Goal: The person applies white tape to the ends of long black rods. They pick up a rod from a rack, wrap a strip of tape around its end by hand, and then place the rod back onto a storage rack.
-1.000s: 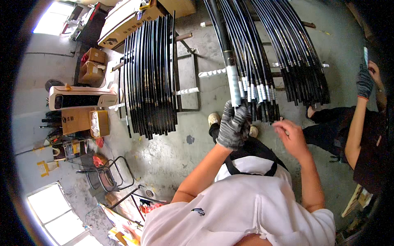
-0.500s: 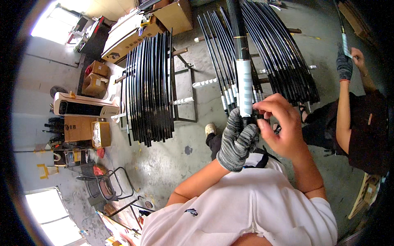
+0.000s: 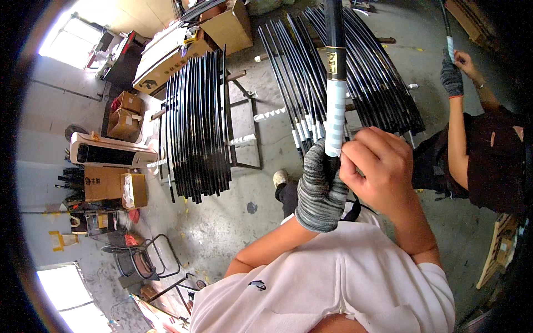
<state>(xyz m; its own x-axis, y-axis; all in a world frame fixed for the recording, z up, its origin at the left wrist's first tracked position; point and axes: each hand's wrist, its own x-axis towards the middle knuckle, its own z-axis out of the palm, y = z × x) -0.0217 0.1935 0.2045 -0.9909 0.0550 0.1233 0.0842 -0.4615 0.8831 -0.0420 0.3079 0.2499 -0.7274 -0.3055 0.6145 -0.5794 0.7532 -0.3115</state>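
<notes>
Pole [image 3: 336, 69], black with pale wrap [image 3: 335, 119]

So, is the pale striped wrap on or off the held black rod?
On: the wrap covers the rod beside the grey-gloved left hand.

Workshop interior, daylit from the left: grey floor [image 3: 230, 244], pale wall [image 3: 53, 130].
Floor scuffed, with one dark stain [image 3: 252, 207] near mid-frame and a pale sheen beside it. Upper window [image 3: 68, 41] and lower window [image 3: 65, 288], both at the left, glare white. Yellow patch [image 3: 57, 241] noted on the wall, lower left. A white appliance [image 3: 91, 155] with a dark front panel lies at mid-left; a dark desk [image 3: 120, 58] stands upper left, and a dark chair [image 3: 145, 263] with a tubular frame lower left. Clutter at the lower-left rim appears mixed; distortion prevents identification.
</notes>
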